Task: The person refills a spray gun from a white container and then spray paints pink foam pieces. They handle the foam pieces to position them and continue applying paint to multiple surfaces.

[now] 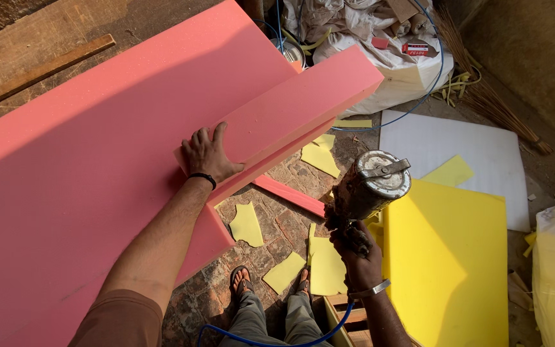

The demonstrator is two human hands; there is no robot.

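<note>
My left hand (205, 154) lies flat, fingers spread, on a long pink foam block (297, 106) that rests across a large pink foam sheet (97, 141). A black band circles that wrist. My right hand (354, 254) grips the handle of a grimy spray gun (370, 186) with a metal cup on top, held to the right of the block's near edge. A blue hose (271, 340) runs from the gun down past my wrist, which wears a metal bracelet.
A yellow foam sheet (448, 257) lies at the right, a white sheet (476, 151) behind it. Yellow foam scraps (246, 223) litter the stone floor near my sandalled feet (242, 279). A white sack (380, 58) and a broom (483, 83) sit at the back.
</note>
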